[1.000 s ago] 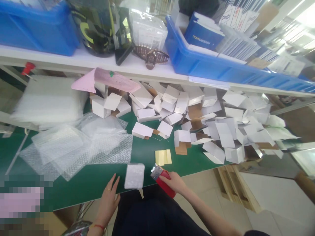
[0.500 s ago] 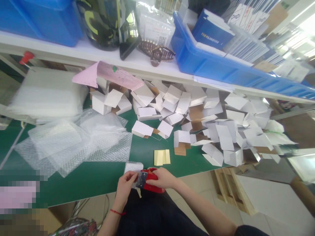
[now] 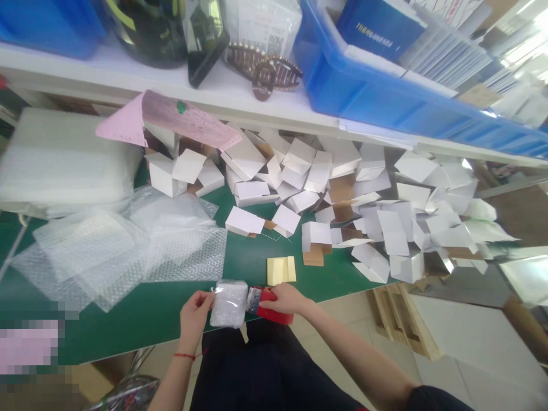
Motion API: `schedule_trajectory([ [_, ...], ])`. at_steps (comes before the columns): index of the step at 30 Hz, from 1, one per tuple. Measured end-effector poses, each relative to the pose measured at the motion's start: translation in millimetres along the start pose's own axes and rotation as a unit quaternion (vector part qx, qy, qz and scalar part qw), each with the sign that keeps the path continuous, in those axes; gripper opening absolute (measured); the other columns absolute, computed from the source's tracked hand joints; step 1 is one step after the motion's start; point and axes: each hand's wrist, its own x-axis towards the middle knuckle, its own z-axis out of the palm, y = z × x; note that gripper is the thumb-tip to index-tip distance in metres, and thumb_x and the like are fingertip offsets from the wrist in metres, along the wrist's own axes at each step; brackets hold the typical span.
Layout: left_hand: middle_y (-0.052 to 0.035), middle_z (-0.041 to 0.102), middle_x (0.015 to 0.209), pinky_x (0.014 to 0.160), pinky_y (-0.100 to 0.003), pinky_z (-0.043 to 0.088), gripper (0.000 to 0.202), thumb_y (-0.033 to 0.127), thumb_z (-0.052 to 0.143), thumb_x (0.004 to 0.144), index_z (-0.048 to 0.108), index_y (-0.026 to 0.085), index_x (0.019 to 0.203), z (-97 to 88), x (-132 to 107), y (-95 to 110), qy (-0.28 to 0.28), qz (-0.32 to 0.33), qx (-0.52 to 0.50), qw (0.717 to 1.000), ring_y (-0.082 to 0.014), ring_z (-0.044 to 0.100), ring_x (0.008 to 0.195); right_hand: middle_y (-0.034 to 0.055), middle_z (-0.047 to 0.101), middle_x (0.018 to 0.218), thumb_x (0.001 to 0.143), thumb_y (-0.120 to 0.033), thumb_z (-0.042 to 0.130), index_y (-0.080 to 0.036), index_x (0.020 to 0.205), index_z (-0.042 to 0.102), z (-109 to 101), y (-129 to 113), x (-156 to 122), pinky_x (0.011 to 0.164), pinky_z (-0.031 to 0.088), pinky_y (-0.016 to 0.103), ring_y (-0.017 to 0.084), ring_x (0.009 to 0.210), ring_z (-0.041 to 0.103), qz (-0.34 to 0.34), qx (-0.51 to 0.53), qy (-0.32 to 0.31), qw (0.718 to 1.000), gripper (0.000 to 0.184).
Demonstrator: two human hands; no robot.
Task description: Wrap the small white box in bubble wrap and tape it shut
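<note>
- While the left hand grips the bubble-wrapped packet at its 9 o'clock edge, the right hand is closed around the red tape dispenser, its metal blade touching the packet's 3 o'clock edge; both sit at the near rim of the green counter.
- Sound practice, by judgement: keep the packet flat and steady, press the tape down along the seam, and hold the left fingers away from the blade.
- Bubble-wrap sheets lie at 10 o'clock of the packet; yellow sticky notes lie just beyond the dispenser at 12 o'clock.
- Folded white cartons are heaped loose at 1 o'clock, not contained.
- On the shelf, a blue bin holds blue booklets and stacked white cards; its full contents cannot be made out.
</note>
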Motion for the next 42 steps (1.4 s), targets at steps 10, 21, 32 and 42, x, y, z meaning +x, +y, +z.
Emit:
schedule_trajectory([
  [10, -0.0013, 0.064, 0.063, 0.063, -0.028, 0.044, 0.056, 0.074, 0.066, 0.067, 0.064, 0.018, 0.067, 10.1, 3.2, -6.5, 0.012, 0.016, 0.033, 0.999, -0.0163, 0.055, 0.062, 0.01, 0.075, 0.087, 0.089, -0.072, 0.051, -0.017, 0.08, 0.07, 9.0, 4.9, 9.2, 0.057, 0.034, 0.026, 0.022, 0.075, 0.068, 0.022, 0.021, 0.0, 1.0, 0.058],
  [21, -0.0018, 0.065, 0.063, 0.065, -0.031, 0.044, 0.051, 0.07, 0.058, 0.071, 0.064, 0.02, 0.07, 16.7, 6.9, -5.4, 0.036, 0.017, 0.102, 0.994, -0.0193, 0.057, 0.063, 0.0099, 0.074, 0.086, 0.088, -0.07, 0.054, -0.016, 0.081, 0.071, 13.6, 9.9, 25.2, 0.056, 0.036, 0.025, 0.019, 0.072, 0.067, 0.041, 0.071, -0.027, 0.996, 0.058],
  [32, -0.0206, 0.065, 0.122, 0.109, -0.045, 0.045, 0.067, 0.059, 0.035, 0.088, 0.063, 0.009, 0.123, 33.2, -20.0, 6.0, 0.098, 0.124, 0.208, 0.965, -0.0314, 0.061, 0.116, 0.0131, 0.075, 0.087, 0.087, -0.066, 0.058, -0.014, 0.078, 0.072, 12.0, 11.5, 32.1, 0.055, 0.038, 0.026, 0.021, 0.072, 0.067, 0.035, 0.088, -0.041, 0.995, 0.055],
  [42, -0.0199, 0.068, 0.123, 0.091, -0.052, 0.05, 0.063, 0.053, 0.024, 0.1, 0.056, 0.018, 0.141, 65.0, -13.0, 1.8, 0.073, 0.007, 0.283, 0.956, -0.0375, 0.063, 0.115, 0.0079, 0.074, 0.081, 0.089, -0.067, 0.056, -0.015, 0.073, 0.069, 11.0, 27.9, 23.0, 0.059, 0.039, 0.024, 0.018, 0.072, 0.066, 0.007, 0.099, -0.069, 0.993, 0.056],
])
